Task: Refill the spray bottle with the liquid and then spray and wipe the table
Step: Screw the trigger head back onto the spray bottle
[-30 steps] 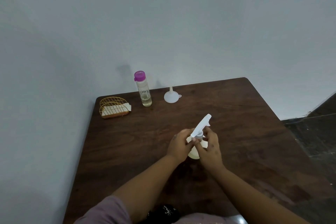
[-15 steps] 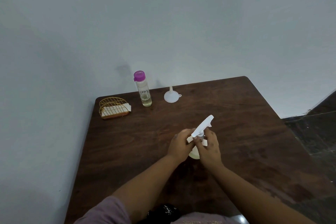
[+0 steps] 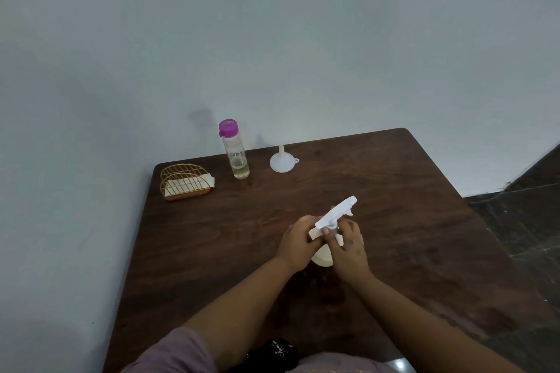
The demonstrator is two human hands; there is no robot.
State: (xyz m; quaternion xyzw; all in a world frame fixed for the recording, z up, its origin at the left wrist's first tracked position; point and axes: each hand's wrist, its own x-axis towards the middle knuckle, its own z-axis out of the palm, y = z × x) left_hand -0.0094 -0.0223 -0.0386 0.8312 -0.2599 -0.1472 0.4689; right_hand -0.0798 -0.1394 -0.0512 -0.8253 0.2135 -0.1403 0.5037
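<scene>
Head view: wooden table (image 3: 394, 221) fills the lower frame. Centre frame, the spray bottle (image 3: 323, 256) stands on it; left hand (image 3: 298, 241) grips its body, right hand (image 3: 348, 244) pinches the collar under the trigger head (image 3: 336, 212). Risk: twisting could tip the bottle. Upper left, the purple-capped liquid bottle (image 3: 236, 154) and funnel (image 3: 281, 160) stand well apart, needing a reach.

The light is dim, flat and bluish, with a soft shadow on the wall (image 3: 200, 118) behind the bottle (image 3: 235, 150). Wide-angle bending curves the table (image 3: 424, 221) edges; detail is slightly soft throughout.
</scene>
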